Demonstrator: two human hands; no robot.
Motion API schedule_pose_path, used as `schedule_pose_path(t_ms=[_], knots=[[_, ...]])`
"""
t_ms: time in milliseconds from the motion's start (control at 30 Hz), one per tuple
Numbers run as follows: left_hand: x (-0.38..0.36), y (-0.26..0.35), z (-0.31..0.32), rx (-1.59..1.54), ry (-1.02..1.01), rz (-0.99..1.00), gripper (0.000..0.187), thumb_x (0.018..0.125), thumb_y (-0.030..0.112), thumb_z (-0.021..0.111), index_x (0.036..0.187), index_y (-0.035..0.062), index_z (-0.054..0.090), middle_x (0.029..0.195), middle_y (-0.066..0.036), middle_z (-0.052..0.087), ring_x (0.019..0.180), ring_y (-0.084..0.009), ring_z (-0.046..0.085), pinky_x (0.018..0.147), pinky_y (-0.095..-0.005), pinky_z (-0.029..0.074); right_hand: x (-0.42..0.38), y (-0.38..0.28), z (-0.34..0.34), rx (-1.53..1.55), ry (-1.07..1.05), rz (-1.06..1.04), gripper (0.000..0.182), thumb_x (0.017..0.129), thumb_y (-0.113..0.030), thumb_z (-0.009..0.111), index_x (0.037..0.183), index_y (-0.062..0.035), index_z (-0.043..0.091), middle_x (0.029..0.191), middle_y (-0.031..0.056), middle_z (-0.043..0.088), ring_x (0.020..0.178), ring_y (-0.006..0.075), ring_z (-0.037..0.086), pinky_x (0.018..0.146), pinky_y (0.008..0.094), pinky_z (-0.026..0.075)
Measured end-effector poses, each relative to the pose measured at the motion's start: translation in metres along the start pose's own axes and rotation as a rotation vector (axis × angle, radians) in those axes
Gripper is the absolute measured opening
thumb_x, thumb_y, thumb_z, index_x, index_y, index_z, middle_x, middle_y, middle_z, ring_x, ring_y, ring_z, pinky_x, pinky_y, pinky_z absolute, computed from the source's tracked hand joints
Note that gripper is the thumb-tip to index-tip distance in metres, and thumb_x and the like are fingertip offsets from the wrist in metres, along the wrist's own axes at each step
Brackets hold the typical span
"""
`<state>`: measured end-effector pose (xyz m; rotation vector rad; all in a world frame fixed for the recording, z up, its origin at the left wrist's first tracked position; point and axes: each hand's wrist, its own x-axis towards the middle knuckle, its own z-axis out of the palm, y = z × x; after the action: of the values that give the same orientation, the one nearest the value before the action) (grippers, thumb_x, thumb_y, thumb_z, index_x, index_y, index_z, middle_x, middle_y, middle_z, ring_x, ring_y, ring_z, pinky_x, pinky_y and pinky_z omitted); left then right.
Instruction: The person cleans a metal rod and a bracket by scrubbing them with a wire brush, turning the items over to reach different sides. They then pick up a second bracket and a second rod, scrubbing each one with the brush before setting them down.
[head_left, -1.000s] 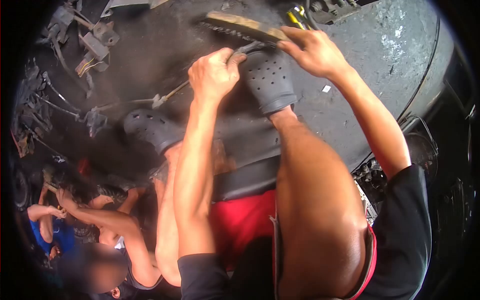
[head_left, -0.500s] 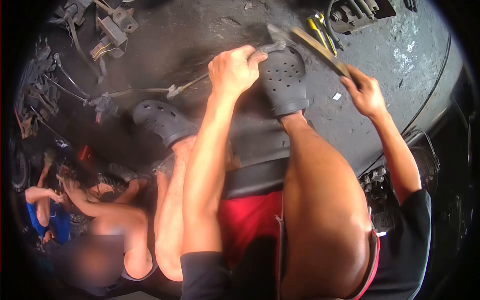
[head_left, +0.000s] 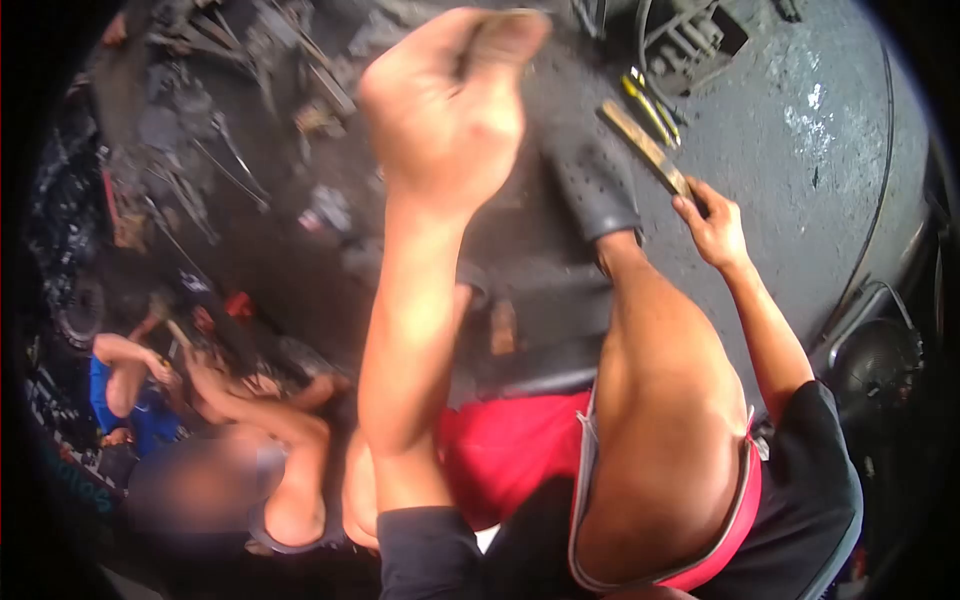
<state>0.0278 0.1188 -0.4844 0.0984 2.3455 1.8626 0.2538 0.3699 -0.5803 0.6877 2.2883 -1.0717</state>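
My left hand [head_left: 450, 115] is raised close to the camera, blurred, its fingers curled and its thumb pressed against them. Whatever it may hold is hidden. Lower and to the right, my right hand [head_left: 715, 220] grips one end of a flat wooden bar [head_left: 645, 148], which points up and left above the floor. A dark perforated clog [head_left: 592, 180] on my foot is just left of the bar. Beyond the bar's far end lies a yellow-handled tool [head_left: 650, 105] on the floor.
Loose metal parts and cables [head_left: 190, 130] are strewn over the dark floor [head_left: 790, 180] at the upper left. At the lower left a co-worker [head_left: 290, 470] sits close by, with another person in blue [head_left: 150, 400] beyond. A mechanical assembly [head_left: 695, 40] stands at the top right.
My left hand has risen toward the camera, and the metal rod it held is out of sight. My right hand has moved slightly down and left with the wooden bar. The view has shifted.
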Motion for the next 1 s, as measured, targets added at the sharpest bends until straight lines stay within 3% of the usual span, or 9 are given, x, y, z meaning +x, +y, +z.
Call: schedule_pose_path(t_ms=[33, 300, 367, 433, 500, 700, 767, 900, 1000], knots=[[0.007, 0.02, -0.002, -0.018, 0.007, 0.133, 0.017, 0.093, 0.015, 0.065, 0.086, -0.0009, 0.068, 0.074, -0.003, 0.064, 0.059, -0.0089, 0.049, 0.053, -0.0229, 0.037, 0.0, 0.002, -0.007, 0.027, 0.048, -0.022, 0.042, 0.088, -0.029, 0.069, 0.118, 0.0006, 0.063, 0.101, 0.0234, 0.068, 0.098, 0.0314, 0.069, 0.085, 0.0363, 0.052], [0.001, 0.133, -0.109, -0.828, -0.07, 0.082, 0.033, 0.096, 0.036, 0.054, 0.079, 0.0075, 0.056, 0.063, 0.003, 0.033, 0.06, -0.0134, 0.03, 0.059, -0.0306, 0.026, -0.012, -0.025, -0.024, 0.033, 0.129, -0.035, 0.042, 0.089, -0.028, 0.069, 0.119, 0.0007, 0.062, 0.099, 0.0209, 0.07, 0.093, 0.0267, 0.069, 0.083, 0.035, 0.051], [-0.015, 0.149, -0.112, -0.632, 0.401, 0.144, 0.037, 0.092, 0.045, 0.06, 0.086, 0.0092, 0.057, 0.061, 0.004, 0.031, 0.058, -0.013, 0.029, 0.056, -0.03, 0.025, -0.012, -0.038, -0.024, 0.083, 0.108, -0.014, 0.043, 0.089, -0.028, 0.069, 0.12, 0.0013, 0.061, 0.099, 0.0205, 0.07, 0.092, 0.0244, 0.069, 0.083, 0.0346, 0.051], [-0.029, 0.151, -0.126, -0.681, 0.303, 0.144, 0.028, 0.092, 0.036, 0.06, 0.084, 0.0107, 0.054, 0.062, 0.003, 0.035, 0.061, -0.0146, 0.033, 0.063, -0.0333, 0.029, -0.012, -0.038, -0.018, 0.106, 0.112, -0.046, 0.043, 0.089, -0.028, 0.069, 0.12, 0.0013, 0.061, 0.097, 0.0197, 0.07, 0.09, 0.022, 0.068, 0.081, 0.0338, 0.05], [-0.037, 0.156, -0.124, -0.932, 0.525, 0.131, 0.021, 0.09, 0.027, 0.061, 0.084, 0.0099, 0.052, 0.064, 0.003, 0.038, 0.064, -0.0159, 0.037, 0.069, -0.0363, 0.031, -0.013, -0.044, -0.019, 0.152, 0.136, -0.114, 0.043, 0.09, -0.027, 0.069, 0.121, 0.0014, 0.061, 0.095, 0.0194, 0.07, 0.086, 0.0209, 0.067, 0.081, 0.0327, 0.05], [-0.063, 0.087, -0.125, -1.187, 0.606, -0.07, 0.039, 0.098, 0.043, 0.038, 0.086, 0.0075, 0.05, 0.071, -0.005, 0.046, 0.073, -0.0218, 0.047, 0.085, -0.0456, 0.036, -0.014, -0.051, -0.011, 0.307, 0.159, -0.136, 0.045, 0.09, -0.024, 0.068, 0.123, 0.0038, 0.058, 0.097, 0.0152, 0.069, 0.088, 0.0142, 0.062, 0.082, 0.0304, 0.049], [-0.06, 0.063, -0.105, -1.143, 0.753, -0.173, 0.046, 0.101, 0.043, 0.028, 0.078, 0.0065, 0.043, 0.069, -0.005, 0.039, 0.066, -0.0223, 0.042, 0.08, -0.0445, 0.035, -0.014, -0.06, -0.011, 0.343, 0.142, -0.126, 0.044, 0.091, -0.023, 0.068, 0.124, 0.0041, 0.058, 0.098, 0.0144, 0.069, 0.089, 0.0131, 0.061, 0.083, 0.0299, 0.048], [-0.066, 0.016, -0.097, -1.303, 0.75, -0.269, 0.044, 0.1, 0.038, 0.027, 0.071, 0.0077, 0.039, 0.061, -0.005, 0.034, 0.063, -0.0214, 0.037, 0.07, -0.0382, 0.035, -0.019, -0.081, -0.013, 0.322, 0.093, -0.258, 0.043, 0.091, -0.02, 0.066, 0.126, 0.0029, 0.056, 0.104, 0.016, 0.069, 0.096, 0.0126, 0.061, 0.087, 0.0294, 0.047], [-0.059, 0.008, -0.092, -1.256, 0.993, -0.313, 0.043, 0.098, 0.036, 0.03, 0.065, 0.01, 0.035, 0.055, -0.004, 0.03, 0.057, -0.0194, 0.034, 0.062, -0.0349, 0.034, -0.015, -0.097, -0.017, 0.368, 0.122, -0.386, 0.045, 0.092, -0.017, 0.065, 0.131, 0.002, 0.053, 0.111, 0.016, 0.068, 0.103, 0.0136, 0.061, 0.092, 0.0298, 0.046]])
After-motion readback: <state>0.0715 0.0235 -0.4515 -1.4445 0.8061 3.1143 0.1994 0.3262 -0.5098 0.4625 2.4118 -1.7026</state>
